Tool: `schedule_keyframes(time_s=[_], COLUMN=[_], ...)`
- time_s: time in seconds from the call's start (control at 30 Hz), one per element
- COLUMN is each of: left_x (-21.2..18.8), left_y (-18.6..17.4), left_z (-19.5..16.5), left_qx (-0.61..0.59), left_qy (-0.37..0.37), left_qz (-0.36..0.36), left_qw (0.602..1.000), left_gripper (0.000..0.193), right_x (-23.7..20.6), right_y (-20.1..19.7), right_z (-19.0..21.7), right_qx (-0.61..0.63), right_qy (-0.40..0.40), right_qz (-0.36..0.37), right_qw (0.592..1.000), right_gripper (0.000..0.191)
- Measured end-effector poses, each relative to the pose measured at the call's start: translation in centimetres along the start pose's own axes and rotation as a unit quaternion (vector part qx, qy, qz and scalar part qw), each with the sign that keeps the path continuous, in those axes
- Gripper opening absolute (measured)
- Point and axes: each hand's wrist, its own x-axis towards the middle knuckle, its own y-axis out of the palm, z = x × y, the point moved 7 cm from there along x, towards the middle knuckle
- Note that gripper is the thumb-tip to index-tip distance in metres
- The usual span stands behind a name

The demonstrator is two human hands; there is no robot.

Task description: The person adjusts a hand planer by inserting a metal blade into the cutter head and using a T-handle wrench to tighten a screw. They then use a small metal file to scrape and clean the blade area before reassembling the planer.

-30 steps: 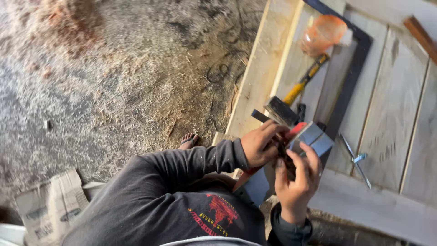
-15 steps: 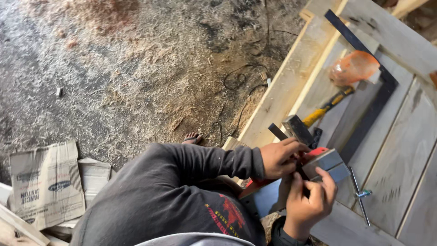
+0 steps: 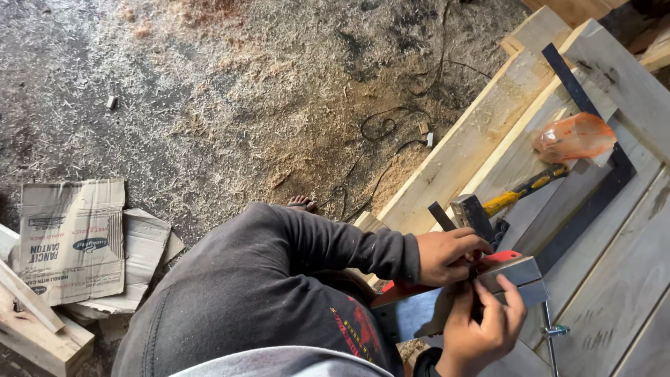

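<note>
Grey metal block, long axis pointing right, gripped by both hands.

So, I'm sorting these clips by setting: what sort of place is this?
Most likely a woodworking shop: sawdust and shavings cover the floor, pale planks lie joined as a panel, and a hammer and steel square rest on them.

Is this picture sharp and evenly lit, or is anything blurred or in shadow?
Head view: soft daylight, no glare; sawdust floor and hammer sharp; both hands, left and right, clear on the metal tool; top right corner falls dark.
</note>
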Motion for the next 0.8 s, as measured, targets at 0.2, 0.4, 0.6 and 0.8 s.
schedule_keyframes(time_s=[0.2,0.4,0.6,0.8], left_x=[0.1,0.1,0.2,0.0], left_y=[0.1,0.4,0.4,0.3], left_z=[0.0,0.3,0.0,0.0], left_qx=[-0.01,-0.015,-0.007,-0.021], left_qy=[0.003,-0.022,-0.001,0.002], left_qz=[0.01,0.014,0.005,-0.005], left_qw=[1.0,1.0,1.0,1.0], left_gripper=[0.048,0.048,0.048,0.049], right_x=[0.4,0.0,-0.4,-0.6], right_y=[0.2,-0.1,0.1,0.4], right_z=[-1.7,-1.3,-1.9,-1.0], right_qx=[0.012,0.01,0.005,0.001], right_qy=[0.118,0.024,0.052,-0.002], right_qz=[0.047,0.009,0.025,0.022], right_qw=[0.992,1.0,0.998,1.0], right_gripper=[0.016,0.026,0.016,0.015])
